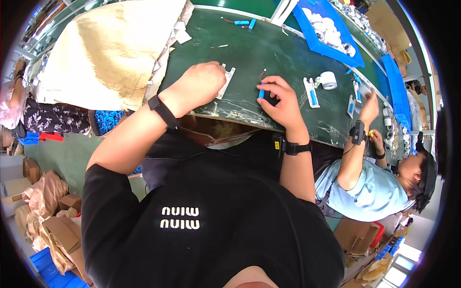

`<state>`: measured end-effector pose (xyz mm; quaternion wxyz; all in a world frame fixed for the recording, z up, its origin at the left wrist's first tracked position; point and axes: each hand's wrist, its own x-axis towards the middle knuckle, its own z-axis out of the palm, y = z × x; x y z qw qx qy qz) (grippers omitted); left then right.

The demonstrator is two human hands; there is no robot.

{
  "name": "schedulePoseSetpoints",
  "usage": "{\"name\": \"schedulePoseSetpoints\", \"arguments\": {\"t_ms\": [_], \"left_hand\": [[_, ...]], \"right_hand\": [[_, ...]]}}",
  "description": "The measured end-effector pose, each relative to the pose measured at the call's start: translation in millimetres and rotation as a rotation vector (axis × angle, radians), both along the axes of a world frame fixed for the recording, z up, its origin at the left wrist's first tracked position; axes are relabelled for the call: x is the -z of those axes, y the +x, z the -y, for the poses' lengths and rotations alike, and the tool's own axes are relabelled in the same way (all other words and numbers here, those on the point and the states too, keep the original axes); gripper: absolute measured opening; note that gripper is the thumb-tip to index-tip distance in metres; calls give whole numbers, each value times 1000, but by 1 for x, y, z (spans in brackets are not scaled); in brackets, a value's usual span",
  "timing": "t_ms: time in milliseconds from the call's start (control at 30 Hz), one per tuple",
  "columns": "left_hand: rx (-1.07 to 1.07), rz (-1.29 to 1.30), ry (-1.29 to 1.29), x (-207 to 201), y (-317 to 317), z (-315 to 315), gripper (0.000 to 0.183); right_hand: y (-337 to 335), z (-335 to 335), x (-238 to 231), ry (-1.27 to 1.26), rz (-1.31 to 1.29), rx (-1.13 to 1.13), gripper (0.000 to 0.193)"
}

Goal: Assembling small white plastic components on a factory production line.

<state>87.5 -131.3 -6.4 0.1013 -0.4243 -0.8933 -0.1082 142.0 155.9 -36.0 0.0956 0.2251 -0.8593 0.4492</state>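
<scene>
My left hand (204, 82) is closed over the left side of a white plastic bracket (227, 82) at the front of the green workbench; its fingertips are mostly hidden. Between the thumb and fingers of my right hand (283, 101) is a blue cylindrical battery (261, 93), held upright just above or on the bench. A thin red wire (262, 75) with a small white plug rises from its far end. To the right, another white bracket (311, 92) has a blue battery lying in it, beside a round white housing (328, 80).
Beige cloth (110, 53) covers the bench's left part. Two loose blue batteries (244, 22) lie at the far side. Behind on the right stands a blue tray (331, 50) of white parts. A co-worker (374, 187) sits at my right, one hand (369, 109) over more brackets.
</scene>
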Motion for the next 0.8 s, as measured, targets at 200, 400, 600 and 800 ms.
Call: {"name": "schedulePoseSetpoints", "arguments": {"t_ms": [200, 400, 600, 800], "left_hand": [[97, 7, -56, -6, -4, -2, 8], [214, -109, -130, -9, -14, -7, 10], [349, -87, -171, -10, -28, -3, 11], [229, 313, 208, -12, -31, -3, 8]], "right_hand": [[1, 0, 1, -42, -52, 29, 31], [-3, -1, 3, -23, -65, 18, 29], [1, -2, -1, -19, -56, 62, 28], [1, -10, 7, -66, -61, 62, 25]]}}
